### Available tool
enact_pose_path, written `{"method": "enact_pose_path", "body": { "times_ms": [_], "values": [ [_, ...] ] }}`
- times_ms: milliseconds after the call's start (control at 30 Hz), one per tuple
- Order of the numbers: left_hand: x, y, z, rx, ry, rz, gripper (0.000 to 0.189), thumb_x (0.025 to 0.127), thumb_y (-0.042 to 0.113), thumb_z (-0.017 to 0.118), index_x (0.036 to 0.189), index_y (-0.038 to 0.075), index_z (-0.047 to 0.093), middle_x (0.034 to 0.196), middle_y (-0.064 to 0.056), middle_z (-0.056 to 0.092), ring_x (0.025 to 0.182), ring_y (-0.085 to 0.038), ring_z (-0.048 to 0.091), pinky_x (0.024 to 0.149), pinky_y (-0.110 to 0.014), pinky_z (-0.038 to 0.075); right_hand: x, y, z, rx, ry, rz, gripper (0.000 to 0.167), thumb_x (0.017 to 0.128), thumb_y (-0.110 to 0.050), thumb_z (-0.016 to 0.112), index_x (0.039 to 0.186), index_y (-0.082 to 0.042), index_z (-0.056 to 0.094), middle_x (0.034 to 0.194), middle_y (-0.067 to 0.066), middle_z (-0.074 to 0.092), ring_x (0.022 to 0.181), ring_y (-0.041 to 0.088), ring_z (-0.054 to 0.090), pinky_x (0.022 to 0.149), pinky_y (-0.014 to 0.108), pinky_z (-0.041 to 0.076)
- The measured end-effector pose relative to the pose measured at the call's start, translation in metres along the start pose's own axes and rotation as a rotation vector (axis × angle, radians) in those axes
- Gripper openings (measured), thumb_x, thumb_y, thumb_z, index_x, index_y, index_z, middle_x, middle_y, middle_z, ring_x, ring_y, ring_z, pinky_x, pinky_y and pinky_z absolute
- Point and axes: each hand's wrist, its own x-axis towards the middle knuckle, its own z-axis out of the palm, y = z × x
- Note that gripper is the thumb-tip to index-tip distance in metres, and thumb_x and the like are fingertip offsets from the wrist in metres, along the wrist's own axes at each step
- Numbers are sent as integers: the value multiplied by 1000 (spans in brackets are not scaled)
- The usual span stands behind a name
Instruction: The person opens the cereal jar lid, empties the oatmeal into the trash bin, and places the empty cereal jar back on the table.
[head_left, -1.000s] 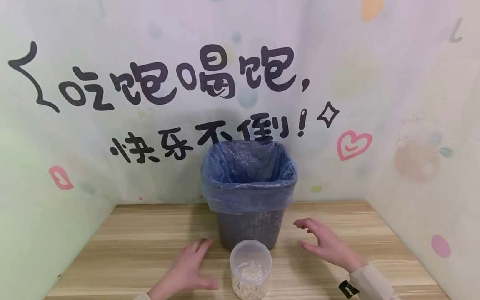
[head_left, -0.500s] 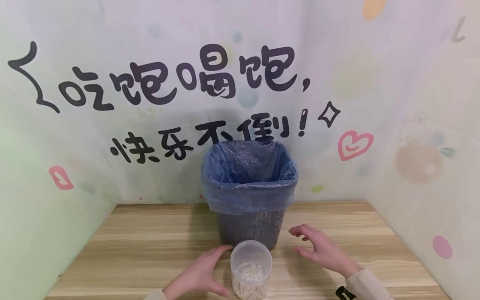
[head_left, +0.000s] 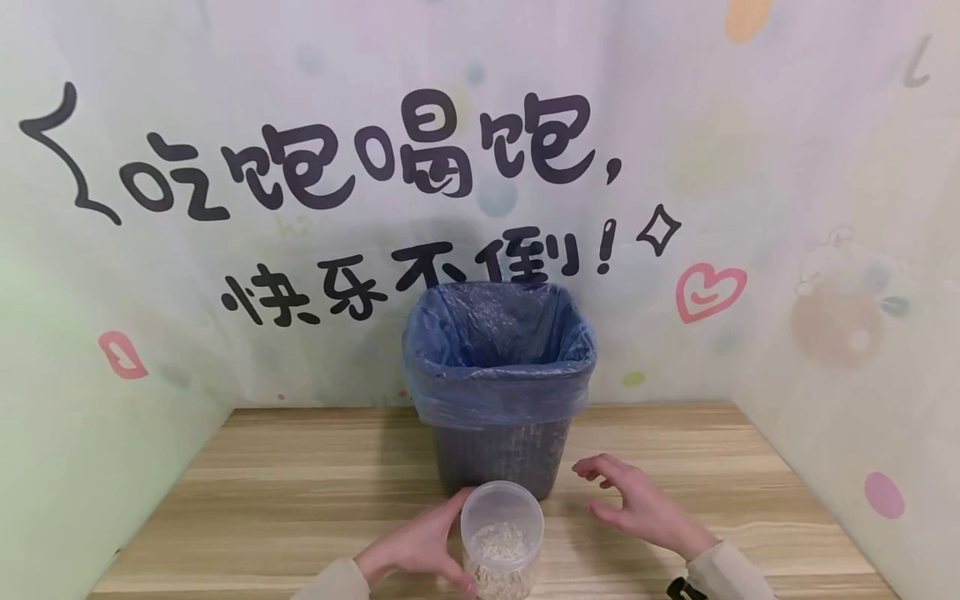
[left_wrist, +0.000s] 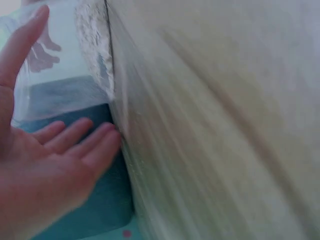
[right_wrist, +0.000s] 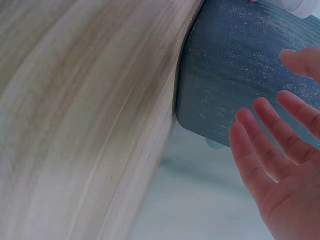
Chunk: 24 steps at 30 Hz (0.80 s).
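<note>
A clear plastic jar (head_left: 501, 521), partly filled with pale flakes (head_left: 502, 543), stands upright on the table in front of a dark trash bin (head_left: 498, 458). My left hand (head_left: 423, 542) is at the jar's left side, thumb and fingers spread around it. In the left wrist view, its fingers (left_wrist: 75, 137) are extended and the thumb lies across the jar (left_wrist: 65, 60). To the right of the jar and bin, my right hand (head_left: 645, 508) hovers with nothing in it. Its fingers are spread and slightly bent in the right wrist view, beside the bin (right_wrist: 225, 70).
A blue plastic bag (head_left: 502, 396) lines the bin and folds over its rim. Behind the wood-grain table (head_left: 300, 475) rises a printed backdrop (head_left: 337, 67) with black lettering, and side panels flank both edges.
My left hand has moved right, from beside the jar up to its side. The right hand has shifted slightly left and toward me. Jar and bin stay put.
</note>
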Motion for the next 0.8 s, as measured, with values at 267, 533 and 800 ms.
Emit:
{"method": "enact_pose_path", "body": {
  "times_ms": [267, 533, 800],
  "values": [
    [12, -9, -2, -237, -124, 60, 98, 64, -2, 87, 143, 7, 29, 139, -21, 40, 126, -31, 45, 104, -36, 38, 0, -1, 2, 22, -12, 9, 44, 78, 3, 74, 117, -12, 58, 110, -1, 61, 93, 23, 61, 69, 33, 54],
    [17, -9, -3, -233, -184, 41, 97, 65, -3, 87, 143, 2, 29, 138, -20, 42, 126, -28, 44, 105, -33, 35, 0, -1, 4, 32, -11, 3, 44, 79, 4, 73, 117, -11, 58, 110, -2, 61, 92, 22, 60, 68, 34, 54],
    [17, -8, -5, -254, -189, 41, 93, 66, -2, 86, 141, 0, 31, 135, -22, 44, 124, -28, 46, 103, -32, 37, -1, -1, 5, 50, -16, 17, 43, 79, 4, 73, 116, -12, 58, 110, -2, 61, 93, 23, 60, 69, 35, 54]
  ]
}}
